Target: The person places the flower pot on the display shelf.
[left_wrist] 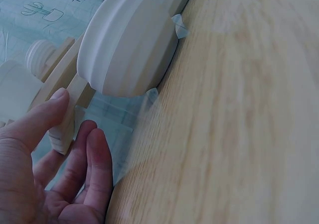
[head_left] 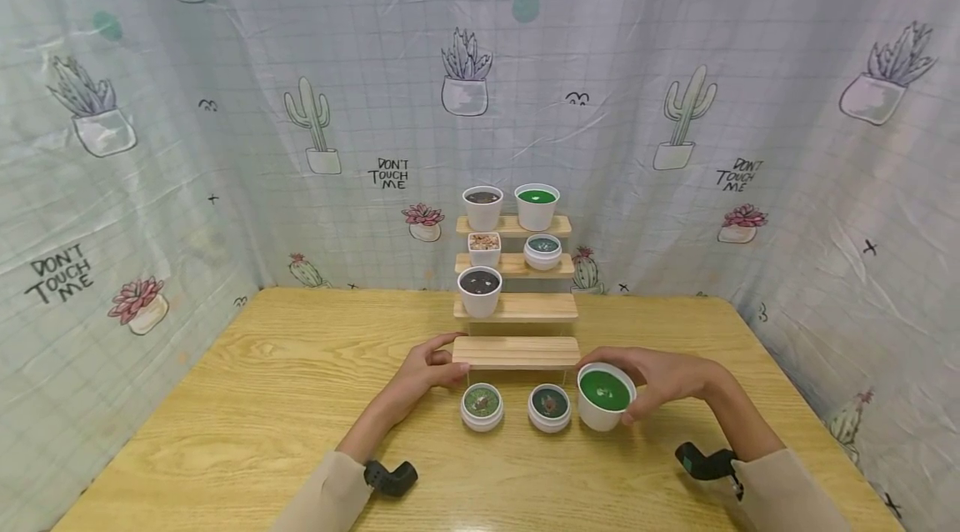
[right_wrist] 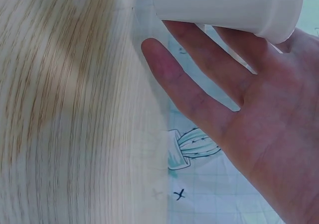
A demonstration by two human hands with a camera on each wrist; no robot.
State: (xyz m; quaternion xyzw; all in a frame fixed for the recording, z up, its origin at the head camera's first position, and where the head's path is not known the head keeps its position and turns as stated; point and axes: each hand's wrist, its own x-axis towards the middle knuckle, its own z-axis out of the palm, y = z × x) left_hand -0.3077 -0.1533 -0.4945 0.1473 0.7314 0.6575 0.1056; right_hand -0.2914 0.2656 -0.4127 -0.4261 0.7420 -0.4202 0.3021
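Note:
A small stepped display shelf of pale wood boards stands on the table. My left hand grips the left end of its lowest board; in the left wrist view the thumb lies on one face of the board and fingers curl at the other. To the shelf's right, my right hand holds a white cup with a glossy green filling, fingers and thumb around its side. In the right wrist view, the cup's white wall shows above the fingers. Two low round white pots, one green-topped and one dark green, stand before the shelf.
On the upper boards are a dark-filled white cup, a square pot, a round pot, another dark-filled cup and a green-filled cup. A cactus-print curtain hangs behind and beside the wooden table.

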